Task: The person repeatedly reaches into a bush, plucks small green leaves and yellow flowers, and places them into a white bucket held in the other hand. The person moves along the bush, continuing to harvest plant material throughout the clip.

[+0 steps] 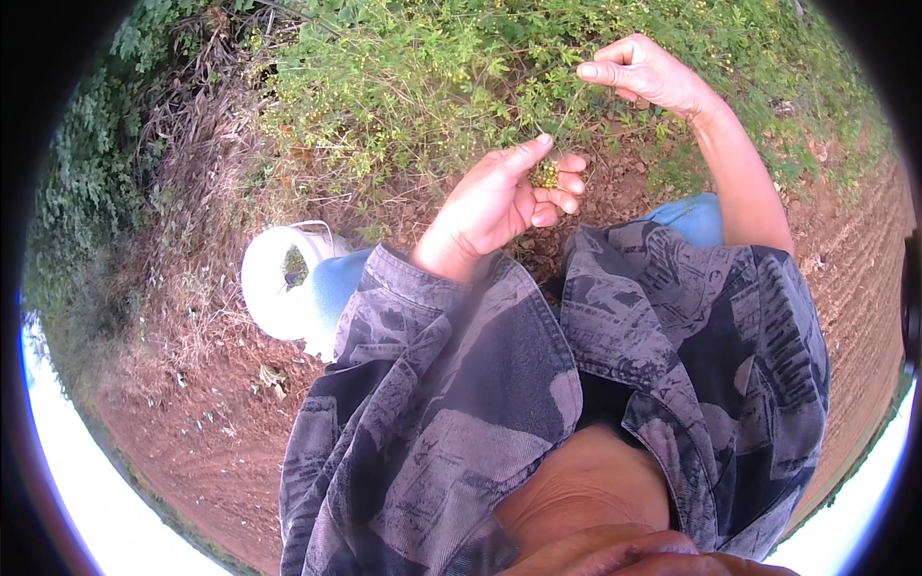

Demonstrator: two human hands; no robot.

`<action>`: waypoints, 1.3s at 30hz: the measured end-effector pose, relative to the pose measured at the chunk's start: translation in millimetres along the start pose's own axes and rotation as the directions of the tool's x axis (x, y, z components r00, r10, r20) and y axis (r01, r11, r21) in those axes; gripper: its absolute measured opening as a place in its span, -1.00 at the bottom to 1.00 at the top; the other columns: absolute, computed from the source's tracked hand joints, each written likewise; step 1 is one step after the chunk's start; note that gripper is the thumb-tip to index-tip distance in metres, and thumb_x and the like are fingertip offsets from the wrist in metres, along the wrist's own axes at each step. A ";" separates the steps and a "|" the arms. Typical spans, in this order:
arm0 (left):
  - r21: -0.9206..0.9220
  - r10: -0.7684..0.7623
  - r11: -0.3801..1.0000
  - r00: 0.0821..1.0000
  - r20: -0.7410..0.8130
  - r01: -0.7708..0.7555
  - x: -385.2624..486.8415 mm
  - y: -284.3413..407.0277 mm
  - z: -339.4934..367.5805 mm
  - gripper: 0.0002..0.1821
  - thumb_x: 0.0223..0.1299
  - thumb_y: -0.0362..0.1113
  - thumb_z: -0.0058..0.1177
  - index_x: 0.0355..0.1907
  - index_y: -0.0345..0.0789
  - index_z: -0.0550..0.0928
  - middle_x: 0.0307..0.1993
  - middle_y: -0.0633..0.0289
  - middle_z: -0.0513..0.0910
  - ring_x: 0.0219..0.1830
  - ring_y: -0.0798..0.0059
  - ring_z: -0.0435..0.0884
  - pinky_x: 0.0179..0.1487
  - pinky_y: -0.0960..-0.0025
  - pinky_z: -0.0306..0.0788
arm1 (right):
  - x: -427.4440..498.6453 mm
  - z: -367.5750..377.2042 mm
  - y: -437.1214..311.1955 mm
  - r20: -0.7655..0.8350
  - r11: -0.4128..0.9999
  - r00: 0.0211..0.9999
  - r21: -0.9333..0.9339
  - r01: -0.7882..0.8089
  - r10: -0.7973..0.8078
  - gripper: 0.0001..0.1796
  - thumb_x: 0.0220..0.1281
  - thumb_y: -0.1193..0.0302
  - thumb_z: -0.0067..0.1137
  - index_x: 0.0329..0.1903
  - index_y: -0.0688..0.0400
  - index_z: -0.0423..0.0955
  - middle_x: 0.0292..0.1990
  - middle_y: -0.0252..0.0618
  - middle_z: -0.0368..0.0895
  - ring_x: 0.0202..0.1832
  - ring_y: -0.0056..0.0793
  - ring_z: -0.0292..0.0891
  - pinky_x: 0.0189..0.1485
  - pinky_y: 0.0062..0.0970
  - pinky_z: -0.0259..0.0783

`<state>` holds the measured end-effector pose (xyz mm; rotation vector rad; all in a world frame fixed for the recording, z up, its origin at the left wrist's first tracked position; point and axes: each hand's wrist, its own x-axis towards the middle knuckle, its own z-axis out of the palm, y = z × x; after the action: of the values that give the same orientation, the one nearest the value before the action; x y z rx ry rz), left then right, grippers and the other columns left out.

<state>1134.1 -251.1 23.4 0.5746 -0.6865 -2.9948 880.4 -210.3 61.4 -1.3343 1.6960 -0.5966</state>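
Note:
My left hand (497,187) is half curled, palm up, around a small heap of yellow-green berries or buds (545,175). Its thumb points towards the low plants in front of me. Higher and to the right, my right hand (641,75) is bent at the wrist, thumb tip against the fingers, among the stems. Whether anything is pinched there is too small to tell. Feathery green plants (432,79) with many tiny yellow dots spread before both hands. Beside my left knee stands a white bucket (270,288) with a wire handle and some green matter inside.
Denser dark-green bushes (79,187) rise on the left, with dry stalks (191,108) next to them. Reddish bare soil (216,403) lies behind the bucket, and furrowed soil (857,302) stretches away on the right. My knees in blue trousers (688,219) flank the reach.

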 end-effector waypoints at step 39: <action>-0.242 0.196 0.939 0.959 -0.203 -0.243 -9.0 21.5 -6.2 -0.63 0.41 -0.07 -0.24 -0.57 -0.08 0.19 -0.62 0.46 0.14 -0.69 0.68 0.07 -0.72 0.60 -0.07 | -123.7 -46.1 -73.0 -0.861 0.916 0.419 -0.120 0.383 -0.288 -0.66 0.28 0.53 0.05 0.09 0.36 0.41 -0.24 -0.16 0.63 -0.38 -0.62 0.50 -0.39 -0.64 0.38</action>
<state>1143.3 -272.2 30.4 0.6840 -0.3068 -2.7208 884.6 -123.1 184.4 -1.3990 2.1113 -1.8489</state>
